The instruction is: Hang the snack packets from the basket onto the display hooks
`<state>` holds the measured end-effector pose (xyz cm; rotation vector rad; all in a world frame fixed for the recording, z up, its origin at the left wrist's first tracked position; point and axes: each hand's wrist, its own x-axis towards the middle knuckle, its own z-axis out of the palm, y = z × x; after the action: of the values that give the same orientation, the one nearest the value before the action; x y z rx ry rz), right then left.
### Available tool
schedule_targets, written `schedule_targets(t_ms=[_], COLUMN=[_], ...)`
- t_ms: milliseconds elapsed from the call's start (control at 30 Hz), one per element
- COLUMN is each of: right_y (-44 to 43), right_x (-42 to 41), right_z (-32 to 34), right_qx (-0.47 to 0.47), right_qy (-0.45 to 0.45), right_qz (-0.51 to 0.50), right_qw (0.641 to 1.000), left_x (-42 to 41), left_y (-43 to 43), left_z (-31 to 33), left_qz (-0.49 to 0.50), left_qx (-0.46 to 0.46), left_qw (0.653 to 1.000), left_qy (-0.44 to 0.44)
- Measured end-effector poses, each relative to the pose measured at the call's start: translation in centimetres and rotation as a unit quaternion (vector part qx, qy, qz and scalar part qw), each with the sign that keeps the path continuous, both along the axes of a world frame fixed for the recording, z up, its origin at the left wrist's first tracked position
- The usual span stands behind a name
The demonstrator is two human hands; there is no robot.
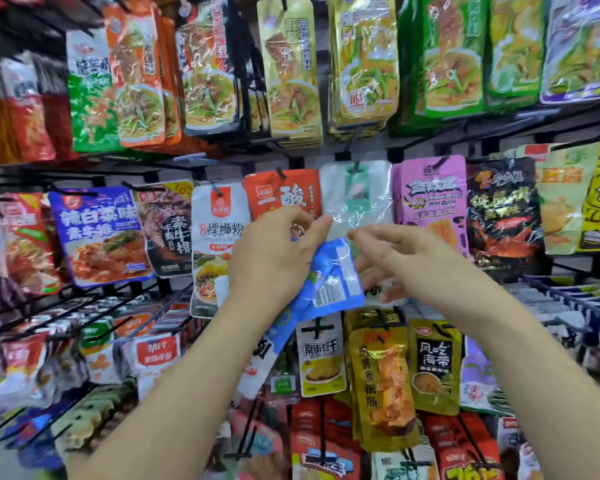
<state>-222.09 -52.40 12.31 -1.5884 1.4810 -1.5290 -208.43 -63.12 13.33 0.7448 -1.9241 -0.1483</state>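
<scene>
The blue packet [333, 275] is in your left hand [271, 261], in front of the display, its back towards you with the barcode showing. Your thumb and fingers [312, 232] curl round its upper left edge. More blue foil trails down beneath it, so you seem to be gripping a small bunch rather than one.

It looks light, thin and crinkly, with a glossy skin that could slip. Pinch it by the flat sealed strip at the top rather than the puffed middle. The hang hole is hidden from here.

Just right of the blue packet, your right hand [416, 265] is relaxed, its fingers [371, 233] loosely spread and holding nothing I can make out. I cannot tell whether the lower fingertips brush the packets behind.

Directly above the blue packet, a pale see-through packet [357, 199] hangs on a black hook [355, 167]. An orange-red packet [281, 195] hangs up and to the left, a purple packet [430, 192] up and to the right. Below the blue packet hang a yellow-and-white packet [321, 358] and a gold packet [381, 375]. The basket is out of view.
</scene>
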Motion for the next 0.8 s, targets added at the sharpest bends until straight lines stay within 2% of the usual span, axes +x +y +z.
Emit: schedule_targets(t_ms=[67, 100, 200, 333, 367, 433, 467, 500, 567, 667, 700, 733, 800], right_y=[0.4, 0.3, 0.0, 0.4, 0.6, 1.0, 1.3, 1.7, 2.3, 2.8, 2.9, 3.1, 3.5], right_x=[2.2, 3.2, 4.9, 5.2, 5.1, 4.7, 4.5, 4.5, 4.7, 5.8, 6.1, 6.4, 6.7], right_z=[-1.1, -1.6, -2.7, -3.2, -3.4, -3.8, -4.0, -4.2, -4.7, -5.6, -5.9, -6.2, -6.5], right_qx=[0.006, -0.01, -0.048, -0.099, -0.113, -0.143, -0.158, -0.171, -0.193, -0.198, -0.197, -0.196, -0.198], right_qy=[0.027, 0.005, -0.085, -0.107, -0.127, -0.199, -0.241, -0.274, -0.318, -0.341, -0.344, -0.351, -0.365], right_qz=[0.054, 0.063, 0.049, -0.003, -0.028, -0.068, -0.081, -0.092, -0.103, -0.102, -0.102, -0.105, -0.118], right_qw=[0.998, 0.998, 0.994, 0.989, 0.985, 0.967, 0.954, 0.942, 0.923, 0.913, 0.912, 0.91, 0.902], left_x=[0.2, 0.3, 0.8, 1.9, 2.7, 4.8, 5.9, 6.7, 7.2, 6.3, 6.2, 6.4, 7.0], left_y=[0.7, 1.1, 1.7, 2.6, 2.8, 3.3, 3.7, 4.6, 6.1, 7.6, 7.8, 8.1, 8.3], left_z=[-0.1, -0.2, -0.7, -1.0, -1.1, -1.9, -2.7, -3.6, -5.5, -8.0, -8.4, -8.6, -8.8], left_qz=[-0.016, -0.016, -0.03, -0.145, -0.147, -0.083, -0.058, -0.058, -0.11, -0.202, -0.224, -0.234, -0.218], left_qx=[-0.015, -0.018, -0.012, 0.066, 0.046, -0.005, 0.007, 0.059, 0.221, 0.389, 0.406, 0.403, 0.366], left_qw=[0.999, 0.999, 0.997, 0.983, 0.983, 0.992, 0.992, 0.987, 0.947, 0.849, 0.824, 0.814, 0.83], left_qy=[0.039, 0.048, 0.069, 0.091, 0.101, 0.1, 0.112, 0.139, 0.205, 0.296, 0.327, 0.347, 0.36])
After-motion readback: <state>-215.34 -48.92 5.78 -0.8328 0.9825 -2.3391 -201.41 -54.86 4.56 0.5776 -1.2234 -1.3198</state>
